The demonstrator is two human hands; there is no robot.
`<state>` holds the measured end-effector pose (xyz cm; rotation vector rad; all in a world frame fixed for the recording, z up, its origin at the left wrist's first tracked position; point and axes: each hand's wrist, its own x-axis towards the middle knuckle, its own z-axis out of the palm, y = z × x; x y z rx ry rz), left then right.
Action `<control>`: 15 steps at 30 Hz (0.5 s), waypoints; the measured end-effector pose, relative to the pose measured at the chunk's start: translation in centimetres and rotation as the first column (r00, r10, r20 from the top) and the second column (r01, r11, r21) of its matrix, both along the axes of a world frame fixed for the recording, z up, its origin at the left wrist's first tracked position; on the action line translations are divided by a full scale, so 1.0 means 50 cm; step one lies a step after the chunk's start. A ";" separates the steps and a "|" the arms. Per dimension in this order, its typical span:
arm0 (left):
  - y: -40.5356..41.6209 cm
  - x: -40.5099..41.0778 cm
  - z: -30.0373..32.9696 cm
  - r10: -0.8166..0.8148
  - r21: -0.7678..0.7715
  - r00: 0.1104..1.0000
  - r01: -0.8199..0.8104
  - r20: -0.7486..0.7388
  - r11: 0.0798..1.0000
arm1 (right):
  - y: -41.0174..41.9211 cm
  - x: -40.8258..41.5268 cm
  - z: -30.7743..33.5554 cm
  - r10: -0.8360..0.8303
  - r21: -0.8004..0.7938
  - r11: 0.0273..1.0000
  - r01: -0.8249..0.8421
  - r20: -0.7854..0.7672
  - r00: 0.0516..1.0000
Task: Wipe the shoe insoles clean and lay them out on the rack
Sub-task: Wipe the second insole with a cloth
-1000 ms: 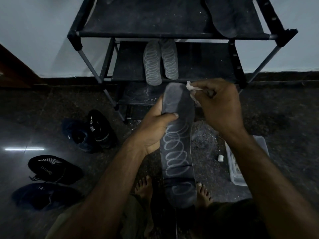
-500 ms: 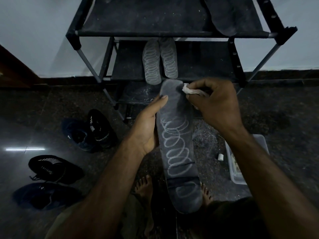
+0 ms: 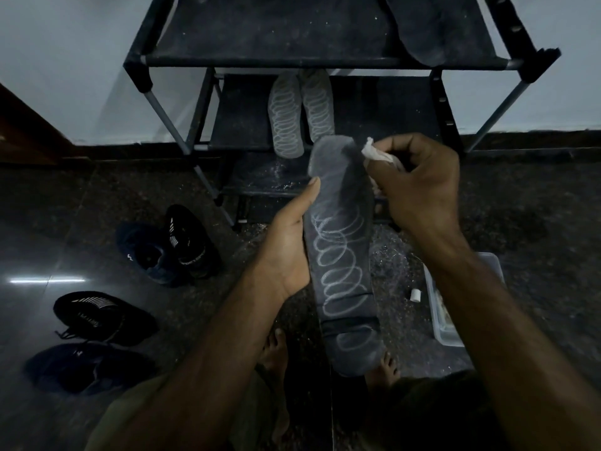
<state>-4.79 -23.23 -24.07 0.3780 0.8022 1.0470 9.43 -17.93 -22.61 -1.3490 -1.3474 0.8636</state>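
Insole (image 3: 341,255), dark grey with a looping white scribble along its length, held lengthwise in front of the rack (image 3: 312,61), toe end up and heel end down over the person's bare feet (image 3: 274,356). The left hand (image 3: 289,252) grips its left edge, thumb lying along the rim and fingers hidden behind it. The right hand (image 3: 419,183) is curled round a crumpled white cloth (image 3: 379,154), pinched against the upper right edge of the insole near the toe, where the surface shows no scribble.

Behind the held insole, a pair of scribbled insoles (image 3: 300,113) lies side by side on the middle shelf, their near ends partly covered by the held insole's toe. A plain dark insole (image 3: 422,30) lies on the top shelf at the right. White specks dust the lowest shelf and the floor (image 3: 536,222) below the hands.

On the floor to the left, two pairs of dark shoes: a near pair (image 3: 94,343) at the lower left and a farther pair (image 3: 169,245) close to the rack's leg. To the right, a clear plastic container (image 3: 448,320) is partly hidden by the right forearm, with a small white cylindrical object (image 3: 415,294) just beside it. A pale wall (image 3: 65,60) stands behind the rack.
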 end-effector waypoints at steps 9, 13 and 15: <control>0.013 -0.021 0.002 0.122 -0.014 0.989 -0.124 -0.088 0.992 | -0.010 -0.016 0.015 0.021 0.107 0.994 -0.025 0.038 0.999; 0.017 -0.030 0.001 0.146 0.003 0.983 -0.147 -0.108 0.989 | -0.027 -0.033 0.012 0.155 0.080 0.984 -0.160 0.065 0.986; 0.016 -0.029 0.001 0.157 0.003 0.983 -0.158 -0.095 0.987 | -0.039 -0.044 0.004 0.191 0.084 0.975 -0.206 0.159 0.969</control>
